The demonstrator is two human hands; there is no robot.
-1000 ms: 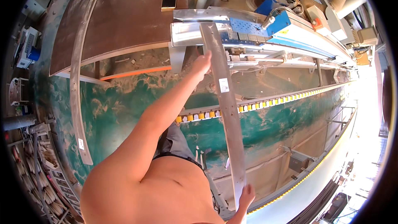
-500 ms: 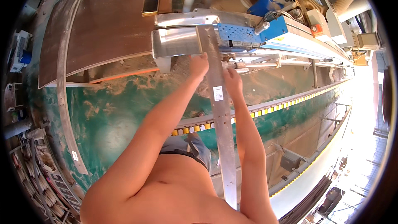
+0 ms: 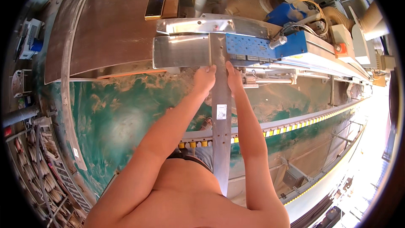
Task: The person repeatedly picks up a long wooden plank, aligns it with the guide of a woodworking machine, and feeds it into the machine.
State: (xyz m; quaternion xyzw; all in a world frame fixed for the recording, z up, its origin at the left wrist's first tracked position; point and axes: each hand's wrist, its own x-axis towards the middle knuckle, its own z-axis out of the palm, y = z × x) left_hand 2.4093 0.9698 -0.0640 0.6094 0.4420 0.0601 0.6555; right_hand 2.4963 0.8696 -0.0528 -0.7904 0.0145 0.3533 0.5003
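Metal rail (image 3: 185, 26): crosses the far end of the long board (image 3: 221, 137), barring the way beyond.
Blue perforated plate (image 3: 249, 45): hems in that end on the right.
Left hand (image 3: 205, 79) and right hand (image 3: 235, 79): occupy the board's edges near that end.
Green floor (image 3: 114, 109): leaves passage above it, left of the board (beyond the left forearm (image 3: 168, 130)).
Roller track (image 3: 295, 123): spans beneath the board.

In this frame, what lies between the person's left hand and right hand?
In the head view, a long, flat brownish strip lies between them: the left hand holds its left edge, the right hand its right.
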